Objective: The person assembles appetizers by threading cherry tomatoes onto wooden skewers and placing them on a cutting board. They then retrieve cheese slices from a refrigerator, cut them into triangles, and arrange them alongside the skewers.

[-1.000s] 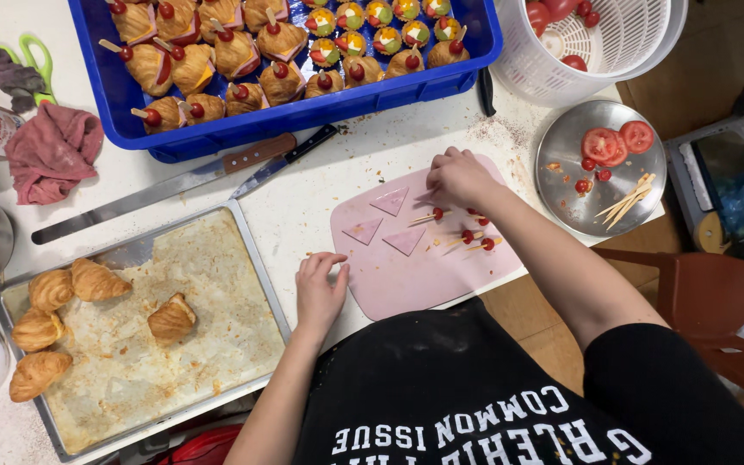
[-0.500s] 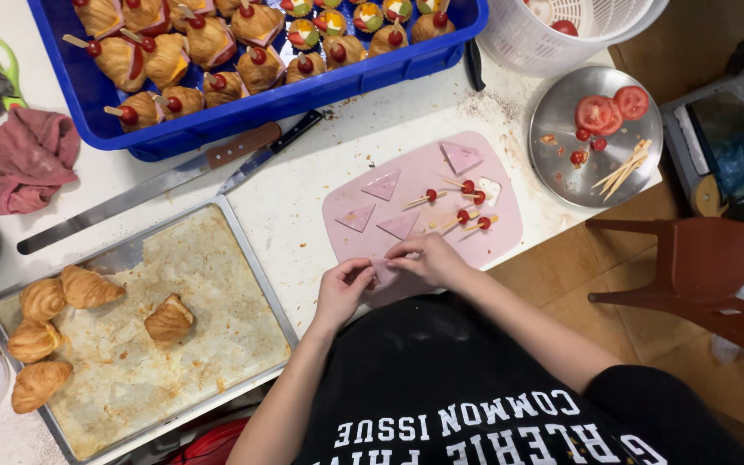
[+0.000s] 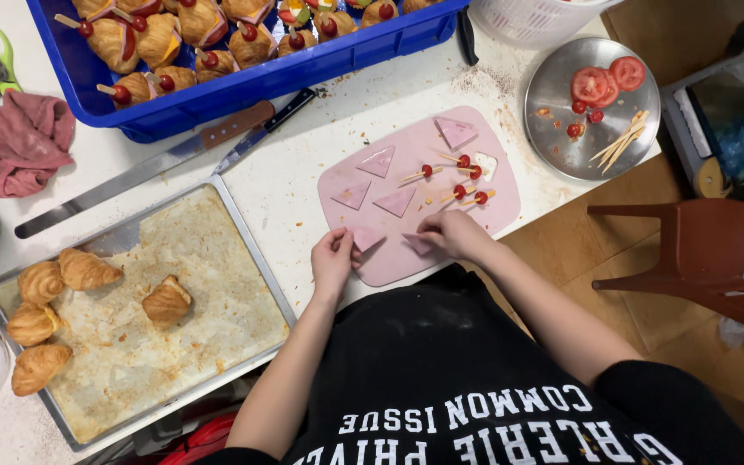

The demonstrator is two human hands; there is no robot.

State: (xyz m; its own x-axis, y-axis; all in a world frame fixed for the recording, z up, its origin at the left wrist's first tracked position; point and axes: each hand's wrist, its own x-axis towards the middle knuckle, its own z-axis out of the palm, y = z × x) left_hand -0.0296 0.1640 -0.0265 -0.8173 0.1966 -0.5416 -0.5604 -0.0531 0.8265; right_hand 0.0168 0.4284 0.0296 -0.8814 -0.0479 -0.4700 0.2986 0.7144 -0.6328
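Observation:
A pink cutting board (image 3: 492,211) lies near the table's front edge with several pink triangular meat slices (image 3: 396,201) and toothpicks tipped with red tomato bits (image 3: 461,191) on it. My left hand (image 3: 331,258) rests at the board's near left corner, its fingers pinching a meat slice (image 3: 365,238). My right hand (image 3: 451,234) is at the board's near edge, fingertips pressed on another small pink slice (image 3: 416,245).
A baking tray (image 3: 217,284) with several croissants (image 3: 165,301) sits left. A blue crate (image 3: 320,65) of filled croissants stands behind, two knives (image 3: 165,159) before it. A steel plate (image 3: 561,120) holds tomato slices and toothpicks. A brown chair (image 3: 691,258) stands right.
My right hand came back from the far side of the board to its near edge. My left hand moved right onto the board's corner, and both now handle meat slices.

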